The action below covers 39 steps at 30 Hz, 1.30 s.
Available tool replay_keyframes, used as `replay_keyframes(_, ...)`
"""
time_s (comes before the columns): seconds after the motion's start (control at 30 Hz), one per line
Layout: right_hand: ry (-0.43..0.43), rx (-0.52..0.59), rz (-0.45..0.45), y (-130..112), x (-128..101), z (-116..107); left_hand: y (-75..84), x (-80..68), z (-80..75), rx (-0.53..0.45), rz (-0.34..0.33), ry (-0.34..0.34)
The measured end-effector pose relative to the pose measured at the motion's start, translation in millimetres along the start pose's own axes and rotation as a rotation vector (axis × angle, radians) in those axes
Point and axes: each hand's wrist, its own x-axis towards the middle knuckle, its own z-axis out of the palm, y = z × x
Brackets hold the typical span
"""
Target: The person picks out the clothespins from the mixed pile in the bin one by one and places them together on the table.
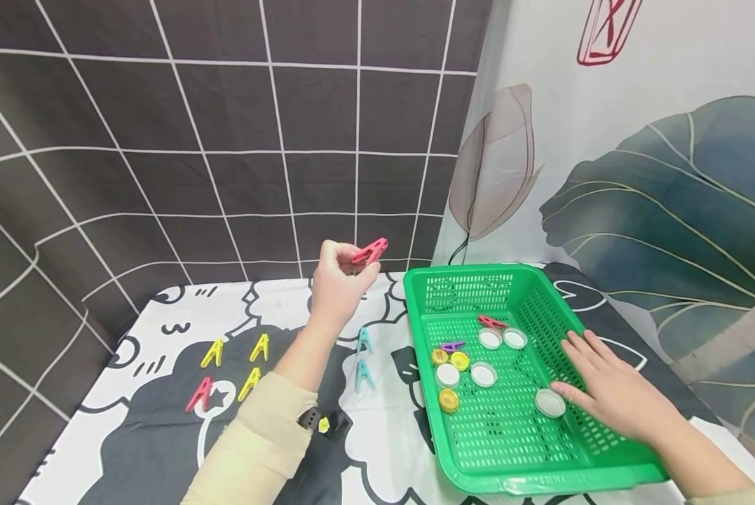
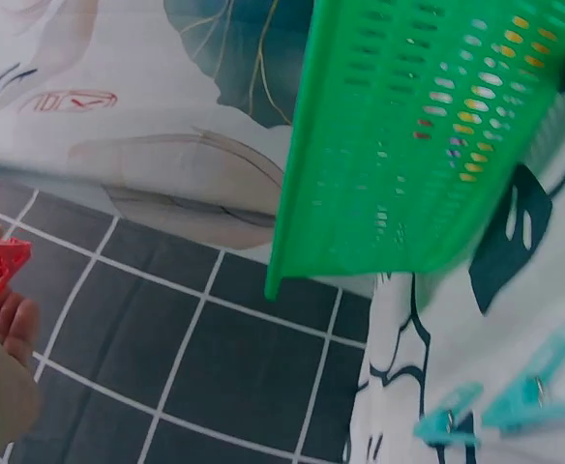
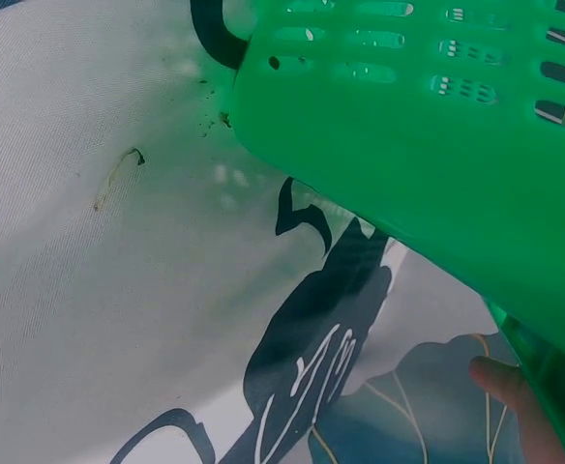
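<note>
A table covered with a black-and-white cartoon-print cloth (image 1: pixel 162 428) fills the near part of the scene, with a dark tiled backdrop behind it and a leaf-print curtain on the right. On the right half of the cloth sits a green perforated plastic basket (image 1: pixel 544 459), its bottom dotted with small things. The right hand (image 1: pixel 610 389) lies flat along the basket's right inner wall, fingers straight and slightly spread, its fingertips touching or just beside a clear round plastic lid (image 1: pixel 550 402). The left hand (image 1: pixel 338 284) is raised above the cloth, just left of the basket's far left corner, pinching a red plastic clothespin (image 1: pixel 369 252) between thumb and fingers; the pin juts out to the right, toward the basket.

Inside the basket lie four more clear round lids (image 1: pixel 483 374), three yellow bottle caps (image 1: pixel 449 400), a purple clothespin (image 1: pixel 452 346) and a second red clothespin (image 1: pixel 492 322). On the cloth, two light blue clothespins (image 1: pixel 364 358) lie near the basket's left wall, and further left are three yellow clothespins (image 1: pixel 251 365) and a pink one (image 1: pixel 200 395).

The grip on the raised pin looks light and sits at one end, so it could slip or twist out and fall onto the cloth short of the basket's rim. Squeezing the handle end could also spring the pin open in the fingers. The right hand leans on the wall, and a hard push could slide the basket right.
</note>
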Motion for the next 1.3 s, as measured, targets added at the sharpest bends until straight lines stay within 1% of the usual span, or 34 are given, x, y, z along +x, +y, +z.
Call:
replay_keyframes(0.1, -0.016, 0.008, 0.012, 0, 0, 0, -5.6, -2.1, -6.8, 0.002, -0.020, -0.003)
replay_keyframes(0.23, -0.040, 0.019, 0.032, 0, -1, -1, -12.3, -6.6, -17.3, 0.011, -0.030, -0.017)
replay_keyframes(0.37, -0.063, 0.033, 0.042, -1, -1, 0, -21.2, -12.0, -27.9, 0.077, -0.021, -0.034)
replay_keyframes(0.47, -0.072, 0.037, 0.046, -1, -3, 2, -27.8, -16.7, -35.3, 0.131, -0.044, -0.049)
replay_keyframes(0.5, -0.067, 0.034, 0.046, -1, -3, 3, -29.8, -18.0, -37.6, 0.143, -0.061, -0.052)
replay_keyframes(0.63, -0.055, 0.021, 0.037, -1, -1, 3, -33.1, -21.3, -45.0, 0.171, -0.114, -0.070)
replay_keyframes(0.77, -0.058, 0.020, 0.032, -1, 1, 3, -33.1, -24.3, -50.5, 0.192, -0.133, -0.104)
replay_keyframes(0.87, -0.052, 0.019, 0.029, -1, 1, 3, -34.6, -28.2, -56.4, 0.227, -0.139, -0.122)
replay_keyframes(1.07, -0.026, 0.004, 0.007, -2, 0, 4, -42.3, -43.7, -76.9, 0.322, -0.157, -0.147)
replay_keyframes(1.2, -0.006, -0.008, -0.004, -2, 0, 2, -48.9, -54.8, -90.0, 0.364, -0.155, -0.146)
replay_keyframes(1.3, -0.013, -0.009, 0.000, -1, -1, 1, -52.6, -60.7, -97.9, 0.380, -0.169, -0.144)
